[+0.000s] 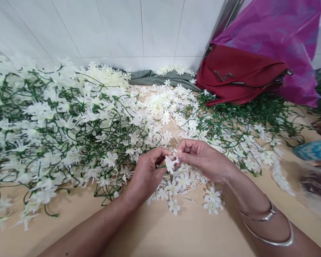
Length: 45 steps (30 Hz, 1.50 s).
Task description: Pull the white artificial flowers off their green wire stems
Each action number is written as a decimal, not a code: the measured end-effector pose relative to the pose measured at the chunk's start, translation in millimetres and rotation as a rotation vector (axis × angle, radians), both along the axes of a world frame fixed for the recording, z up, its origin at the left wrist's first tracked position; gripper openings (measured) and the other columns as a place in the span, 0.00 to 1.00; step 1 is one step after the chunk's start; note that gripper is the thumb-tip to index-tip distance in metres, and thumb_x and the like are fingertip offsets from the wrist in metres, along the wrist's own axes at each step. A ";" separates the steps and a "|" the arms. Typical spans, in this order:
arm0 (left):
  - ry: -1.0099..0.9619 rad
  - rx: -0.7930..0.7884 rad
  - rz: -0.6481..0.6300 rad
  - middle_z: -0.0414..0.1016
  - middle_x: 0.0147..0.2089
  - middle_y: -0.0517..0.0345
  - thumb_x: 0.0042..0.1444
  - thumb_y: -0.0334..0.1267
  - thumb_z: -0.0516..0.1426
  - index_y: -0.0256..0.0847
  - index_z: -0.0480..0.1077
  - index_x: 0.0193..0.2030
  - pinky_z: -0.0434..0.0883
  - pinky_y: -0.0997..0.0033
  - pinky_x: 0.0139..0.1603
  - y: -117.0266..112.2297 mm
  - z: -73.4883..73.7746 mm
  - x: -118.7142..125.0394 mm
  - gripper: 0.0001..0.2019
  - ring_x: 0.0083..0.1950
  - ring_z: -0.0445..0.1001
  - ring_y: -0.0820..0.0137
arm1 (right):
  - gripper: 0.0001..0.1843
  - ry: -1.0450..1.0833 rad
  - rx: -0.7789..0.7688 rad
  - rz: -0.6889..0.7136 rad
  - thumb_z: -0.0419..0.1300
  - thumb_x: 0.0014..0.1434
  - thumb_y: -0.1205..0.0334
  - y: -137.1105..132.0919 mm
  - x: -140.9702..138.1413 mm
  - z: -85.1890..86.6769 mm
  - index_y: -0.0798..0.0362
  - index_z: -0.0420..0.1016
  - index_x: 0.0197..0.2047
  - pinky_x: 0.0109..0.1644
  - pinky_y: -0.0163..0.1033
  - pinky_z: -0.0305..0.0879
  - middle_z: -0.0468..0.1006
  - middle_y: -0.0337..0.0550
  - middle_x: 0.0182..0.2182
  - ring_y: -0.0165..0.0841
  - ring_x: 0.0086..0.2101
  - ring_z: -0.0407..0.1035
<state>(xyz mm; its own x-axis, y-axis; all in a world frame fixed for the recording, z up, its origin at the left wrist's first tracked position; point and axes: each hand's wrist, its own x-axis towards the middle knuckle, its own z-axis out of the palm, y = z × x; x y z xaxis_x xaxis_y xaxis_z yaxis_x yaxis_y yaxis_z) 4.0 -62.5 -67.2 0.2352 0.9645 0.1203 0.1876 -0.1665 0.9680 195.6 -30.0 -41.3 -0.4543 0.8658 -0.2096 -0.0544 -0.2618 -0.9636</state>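
My left hand (pixel 153 167) is closed on a white artificial flower (pixel 170 164) with a short green stem, pinched between thumb and fingers above the table. Close beside it, my right hand (pixel 200 157) pinches with thumb and forefinger at the white petals of the same bloom; the fingertips partly hide what they grip. Below both hands lie loose white blossoms (pixel 173 206) and thin white stamens. A large heap of white flowers on green stems (pixel 77 132) spreads to the left of my left hand.
Green stems (pixel 259 110) and scattered blossoms cover the right side. Behind them stand a red handbag (pixel 243 75) and a purple plastic bag (pixel 278 35). Grey-green cloth (pixel 149 77) runs along the tiled wall (pixel 117 28). A blue-and-white object (pixel 310 149) and clear plastic packaging (pixel 317 187) lie far right.
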 end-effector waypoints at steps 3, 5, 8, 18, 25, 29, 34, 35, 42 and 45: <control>-0.303 -0.102 0.026 0.82 0.38 0.55 0.64 0.44 0.62 0.41 0.77 0.44 0.74 0.72 0.37 4.8 15.4 -2.6 0.09 0.34 0.78 0.71 | 0.20 0.076 0.027 -0.074 0.75 0.52 0.44 2.8 4.3 4.9 0.51 0.78 0.34 0.41 0.38 0.69 0.79 0.39 0.28 0.32 0.31 0.73; -0.555 -0.145 0.033 0.82 0.54 0.50 0.62 0.53 0.64 0.46 0.76 0.54 0.78 0.69 0.46 9.3 24.6 -8.7 0.19 0.49 0.82 0.65 | 0.21 0.107 0.094 -0.189 0.72 0.54 0.40 5.1 7.9 7.0 0.49 0.78 0.34 0.41 0.39 0.69 0.78 0.40 0.30 0.32 0.32 0.72; -0.713 -0.146 -0.084 0.63 0.75 0.53 0.51 0.61 0.69 0.56 0.68 0.67 0.76 0.61 0.62 12.6 30.2 -16.8 0.38 0.72 0.68 0.53 | 0.19 0.111 0.181 -0.326 0.70 0.57 0.41 8.8 12.8 6.6 0.48 0.76 0.33 0.41 0.38 0.68 0.76 0.39 0.32 0.32 0.32 0.70; -0.464 -0.170 -0.120 0.78 0.62 0.48 0.67 0.39 0.62 0.45 0.74 0.60 0.75 0.59 0.63 -5.0 15.1 2.2 0.16 0.63 0.77 0.60 | 0.07 -0.406 0.645 -0.407 0.67 0.63 0.58 16.5 10.2 -21.3 0.49 0.80 0.43 0.49 0.45 0.68 0.79 0.43 0.37 0.38 0.40 0.72; -0.537 -0.062 0.264 0.77 0.62 0.46 0.63 0.41 0.64 0.42 0.70 0.60 0.74 0.59 0.64 3.1 4.1 6.6 0.20 0.63 0.77 0.62 | 0.19 -0.773 1.012 -0.210 0.55 0.70 0.67 27.2 -7.8 -31.7 0.47 0.76 0.61 0.61 0.56 0.66 0.74 0.54 0.60 0.47 0.58 0.67; -0.547 -0.080 0.277 0.79 0.58 0.45 0.59 0.44 0.67 0.39 0.72 0.57 0.75 0.61 0.62 6.1 1.4 9.0 0.22 0.59 0.79 0.61 | 0.13 -0.874 1.020 -0.150 0.57 0.69 0.68 28.6 -11.7 -32.0 0.49 0.82 0.49 0.54 0.53 0.68 0.81 0.52 0.51 0.47 0.50 0.69; -0.541 -0.066 0.267 0.83 0.50 0.47 0.57 0.45 0.68 0.37 0.76 0.49 0.77 0.64 0.56 8.9 -4.4 10.7 0.18 0.52 0.82 0.62 | 0.09 -0.797 0.927 -0.305 0.59 0.65 0.69 27.7 -6.9 -30.8 0.50 0.79 0.36 0.47 0.47 0.66 0.80 0.45 0.34 0.41 0.39 0.71; -0.535 -0.056 0.258 0.83 0.49 0.47 0.57 0.45 0.68 0.37 0.77 0.48 0.77 0.65 0.55 8.9 -5.7 10.9 0.17 0.51 0.82 0.62 | 0.08 -0.741 0.897 -0.358 0.60 0.64 0.68 26.7 -5.6 -29.5 0.50 0.79 0.35 0.46 0.46 0.66 0.80 0.45 0.34 0.41 0.38 0.72; -0.441 0.021 0.211 0.83 0.49 0.48 0.60 0.42 0.65 0.40 0.79 0.52 0.77 0.67 0.52 8.4 -11.4 12.0 0.15 0.50 0.81 0.63 | 0.09 -0.280 0.440 -0.268 0.69 0.58 0.54 10.7 -4.6 -7.9 0.50 0.81 0.36 0.40 0.40 0.67 0.81 0.41 0.32 0.34 0.32 0.71; -0.403 0.065 0.187 0.83 0.43 0.49 0.60 0.40 0.65 0.39 0.81 0.46 0.76 0.68 0.47 9.4 -12.5 10.9 0.10 0.44 0.80 0.65 | 0.12 -0.173 0.320 -0.189 0.73 0.53 0.53 6.3 -7.9 -2.3 0.50 0.77 0.32 0.34 0.36 0.63 0.76 0.36 0.27 0.30 0.28 0.67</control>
<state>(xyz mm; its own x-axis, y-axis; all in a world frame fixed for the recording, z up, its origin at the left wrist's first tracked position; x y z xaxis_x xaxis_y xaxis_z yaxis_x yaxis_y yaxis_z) 14.9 -53.1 -79.7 -0.0203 0.9733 0.2286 -0.1692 -0.2287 0.9587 187.7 -23.7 -43.5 -0.2624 0.9646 0.0250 0.0969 0.0521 -0.9939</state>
